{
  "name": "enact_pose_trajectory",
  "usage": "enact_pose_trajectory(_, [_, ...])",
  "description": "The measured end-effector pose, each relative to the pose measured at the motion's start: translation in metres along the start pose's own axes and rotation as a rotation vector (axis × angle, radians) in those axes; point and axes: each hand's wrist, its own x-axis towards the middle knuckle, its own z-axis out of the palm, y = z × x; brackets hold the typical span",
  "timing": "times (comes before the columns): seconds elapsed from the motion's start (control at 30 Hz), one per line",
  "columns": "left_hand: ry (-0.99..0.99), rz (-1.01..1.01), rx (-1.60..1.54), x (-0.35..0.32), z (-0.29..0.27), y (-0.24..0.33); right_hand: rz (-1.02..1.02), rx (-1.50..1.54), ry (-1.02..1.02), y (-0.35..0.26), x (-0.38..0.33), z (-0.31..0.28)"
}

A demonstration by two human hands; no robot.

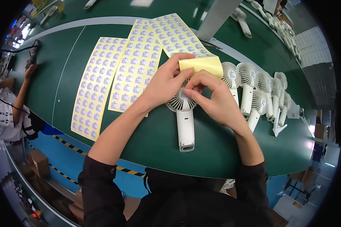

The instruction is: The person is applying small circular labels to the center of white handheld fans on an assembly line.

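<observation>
A white handheld fan [185,126] lies face up in front of me, its handle pointing toward me. Above its round grille, my left hand [166,79] grips the curled end of a label sheet [180,36], whose yellow backing shows. My right hand [218,96] is closed in a pinch at the middle of the grille, over the fan's hub. Whatever lies between those fingertips is too small or hidden to make out. Two more label sheets, a middle one [136,68] and a left one [98,83], rest flat on the green table [147,142].
Several white handheld fans [249,89] crowd together on the right. A grey post [217,19] rises behind the sheets, and another fan [241,22] lies beyond it. At the far left a co-worker's hand [31,70] holds a corded tool [34,53].
</observation>
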Motion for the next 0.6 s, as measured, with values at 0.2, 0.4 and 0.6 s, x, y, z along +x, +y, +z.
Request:
enact_pose_trajectory(0.2, [0.026, 0.011, 0.008, 0.002, 0.002, -0.0012, 0.025, -0.012, 0.001, 0.006, 0.0002, -0.0014])
enact_pose_trajectory(0.4, [0.031, -0.009, 0.002, 0.0006, 0.0017, 0.0001, 0.032, -0.007, -0.019, 0.0059, 0.0023, -0.0031])
enact_pose_trajectory(0.6, [0.021, -0.006, 0.007, 0.0007, 0.0015, 0.0006, -0.004, -0.034, -0.009, 0.0073, 0.0012, -0.0026])
